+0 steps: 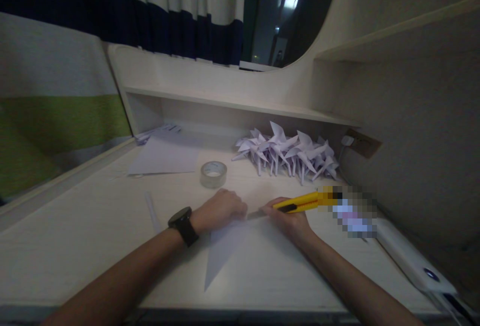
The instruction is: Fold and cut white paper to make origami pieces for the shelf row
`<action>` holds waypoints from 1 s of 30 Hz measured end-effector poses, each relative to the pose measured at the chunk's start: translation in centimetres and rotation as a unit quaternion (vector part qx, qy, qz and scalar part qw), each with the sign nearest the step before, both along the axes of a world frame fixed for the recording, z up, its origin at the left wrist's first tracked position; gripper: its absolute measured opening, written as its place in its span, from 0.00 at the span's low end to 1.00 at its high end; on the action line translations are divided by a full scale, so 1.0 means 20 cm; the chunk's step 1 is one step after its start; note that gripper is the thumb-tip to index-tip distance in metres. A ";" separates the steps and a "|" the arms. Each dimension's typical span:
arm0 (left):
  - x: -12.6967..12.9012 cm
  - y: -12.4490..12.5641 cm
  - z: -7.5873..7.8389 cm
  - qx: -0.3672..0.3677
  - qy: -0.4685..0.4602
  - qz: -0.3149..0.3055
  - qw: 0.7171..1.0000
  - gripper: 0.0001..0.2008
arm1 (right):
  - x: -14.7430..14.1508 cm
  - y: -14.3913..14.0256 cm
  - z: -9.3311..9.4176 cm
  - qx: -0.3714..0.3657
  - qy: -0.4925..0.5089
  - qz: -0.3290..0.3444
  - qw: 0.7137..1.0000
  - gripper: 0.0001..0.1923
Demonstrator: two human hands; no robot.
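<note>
L. hand [221, 210], fisted, pins folded paper [225, 246] to desk [75, 246] so r. hand [288, 218], gripping yellow utility knife [300, 202], slices beside it; tape roll [213, 174] beyond paper.

Under my hands: folded sheet [221, 251], white matt paper, smooth. Knife [300, 202], glossy yellow plastic body. Tabletop [75, 236], pale wood-grain laminate, smooth, low sheen. Tape roll [213, 174], clear glossy film. Watch [183, 225], matt black strap. Cranes [288, 156], matt paper.
</note>
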State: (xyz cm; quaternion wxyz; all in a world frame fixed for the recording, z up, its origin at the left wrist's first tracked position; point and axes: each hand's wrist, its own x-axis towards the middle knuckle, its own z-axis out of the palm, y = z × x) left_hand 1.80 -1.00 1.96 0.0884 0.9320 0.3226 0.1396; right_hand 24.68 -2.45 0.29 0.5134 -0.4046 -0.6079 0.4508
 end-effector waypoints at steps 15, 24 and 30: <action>-0.03 -0.08 0.12 -0.028 0.015 -0.013 0.999 0.16 | -0.02 0.01 0.02 -0.061 0.081 -0.041 0.994 0.13; -0.01 -0.11 0.06 -0.035 0.047 -0.018 0.998 0.16 | -0.03 0.01 0.01 -0.063 0.069 -0.037 0.995 0.13; -0.02 -0.09 0.07 -0.049 0.046 -0.027 0.997 0.17 | -0.03 0.00 0.04 -0.069 0.076 -0.033 0.994 0.13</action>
